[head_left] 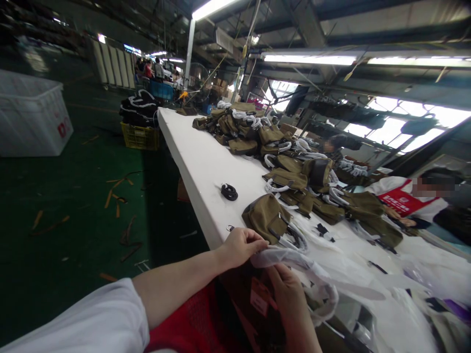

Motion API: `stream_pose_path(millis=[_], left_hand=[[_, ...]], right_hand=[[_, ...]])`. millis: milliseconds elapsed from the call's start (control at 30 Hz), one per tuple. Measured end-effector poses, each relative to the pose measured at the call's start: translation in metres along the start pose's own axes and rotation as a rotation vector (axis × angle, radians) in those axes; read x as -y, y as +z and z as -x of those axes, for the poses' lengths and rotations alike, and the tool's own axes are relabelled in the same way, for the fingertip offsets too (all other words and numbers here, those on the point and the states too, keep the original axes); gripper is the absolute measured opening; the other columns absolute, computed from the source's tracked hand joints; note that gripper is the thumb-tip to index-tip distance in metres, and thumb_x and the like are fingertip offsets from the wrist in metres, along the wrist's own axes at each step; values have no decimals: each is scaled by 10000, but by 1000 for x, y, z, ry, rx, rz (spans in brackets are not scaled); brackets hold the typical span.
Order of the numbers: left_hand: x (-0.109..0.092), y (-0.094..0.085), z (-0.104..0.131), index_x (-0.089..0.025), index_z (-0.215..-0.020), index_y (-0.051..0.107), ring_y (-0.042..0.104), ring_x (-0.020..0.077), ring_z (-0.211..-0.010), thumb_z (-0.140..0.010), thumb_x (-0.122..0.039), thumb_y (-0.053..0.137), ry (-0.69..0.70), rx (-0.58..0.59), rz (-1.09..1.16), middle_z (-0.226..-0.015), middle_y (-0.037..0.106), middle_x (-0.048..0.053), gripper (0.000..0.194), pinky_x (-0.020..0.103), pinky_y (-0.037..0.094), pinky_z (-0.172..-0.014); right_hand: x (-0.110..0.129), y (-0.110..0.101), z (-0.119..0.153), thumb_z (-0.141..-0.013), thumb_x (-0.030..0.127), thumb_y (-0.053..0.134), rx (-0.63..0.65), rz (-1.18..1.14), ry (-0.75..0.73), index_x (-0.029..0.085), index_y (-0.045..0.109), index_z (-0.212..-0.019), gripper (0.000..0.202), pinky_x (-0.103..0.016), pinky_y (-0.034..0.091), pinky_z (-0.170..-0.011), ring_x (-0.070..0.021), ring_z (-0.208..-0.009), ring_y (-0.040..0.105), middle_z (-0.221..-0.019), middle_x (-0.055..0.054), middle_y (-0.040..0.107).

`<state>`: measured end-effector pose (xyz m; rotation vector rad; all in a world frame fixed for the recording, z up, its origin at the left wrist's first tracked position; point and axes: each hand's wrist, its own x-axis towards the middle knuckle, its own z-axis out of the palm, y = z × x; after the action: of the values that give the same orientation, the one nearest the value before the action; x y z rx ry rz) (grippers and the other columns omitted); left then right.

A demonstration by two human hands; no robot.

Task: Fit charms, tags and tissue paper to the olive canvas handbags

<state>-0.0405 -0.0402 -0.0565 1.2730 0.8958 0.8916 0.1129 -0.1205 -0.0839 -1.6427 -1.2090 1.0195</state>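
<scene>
In front of me is an olive-brown bag whose handle [294,257] is wrapped in white, crinkled film and arches to the right. My left hand [243,247] pinches the near end of that wrapped handle between thumb and fingers. Just below, my right hand [289,289] has its fingers closed at the underside of the same handle; their tips are partly hidden. An orange-red tag [259,296] hangs against the dark bag body beside my right hand. Another olive bag [265,218] with a wrapped handle stands on the table just beyond my left hand.
A pile of olive bags [290,181] runs along the white table [206,164]. A coiled black strap [228,191] lies near its left edge. Across the table is a person in a red vest [401,198]. A yellow crate [140,136] and a white bin [31,117] stand on the floor.
</scene>
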Motion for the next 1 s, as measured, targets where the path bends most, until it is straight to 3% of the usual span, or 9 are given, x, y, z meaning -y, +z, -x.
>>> stream_pose_path(millis=[100,267,367,633,800,1000], left_hand=[[3,-1,-2,-97,-801,731,471,69,-464,-690,-555,740,-55,-15,28,-616,657,24,472,204,353,-453],[-5,-6,1,-97,-771,726,384,42,-414,-644,-654,732,-111,54,90,-536,593,-11,571,208,258,-414],[-7,-7,4,-96,-760,721,349,40,-387,-656,-657,723,-143,62,79,-456,506,-46,570,215,223,-399],[3,-6,3,-102,-753,707,368,51,-379,-712,-592,711,-174,-2,26,-448,500,-51,491,213,235,-388],[6,-7,3,-96,-781,724,380,53,-388,-708,-581,714,-162,7,30,-482,534,-36,491,211,248,-389],[11,-7,2,-102,-797,734,402,57,-403,-721,-542,716,-156,-4,9,-497,555,-30,447,202,262,-393]], right_hand=[[-4,7,-2,-791,630,548,32,-29,74,191,664,-695,464,-266,344,-454,-148,-487,461,-558,-3,581],[-1,12,-7,-845,566,492,-137,210,-110,202,672,-718,426,-286,406,-533,-201,-622,578,-668,-46,659],[1,11,-8,-856,562,456,-201,312,-140,205,669,-741,431,-317,419,-598,-224,-653,593,-678,-58,668],[3,12,-3,-831,567,501,-143,286,-19,203,668,-666,432,-296,374,-535,-193,-557,550,-576,-26,627],[4,12,-2,-826,581,500,-215,340,-110,201,647,-624,455,-308,360,-559,-189,-547,536,-558,-29,628],[2,13,-3,-833,573,503,-251,372,-93,215,583,-553,462,-304,349,-532,-179,-513,520,-504,-14,584]])
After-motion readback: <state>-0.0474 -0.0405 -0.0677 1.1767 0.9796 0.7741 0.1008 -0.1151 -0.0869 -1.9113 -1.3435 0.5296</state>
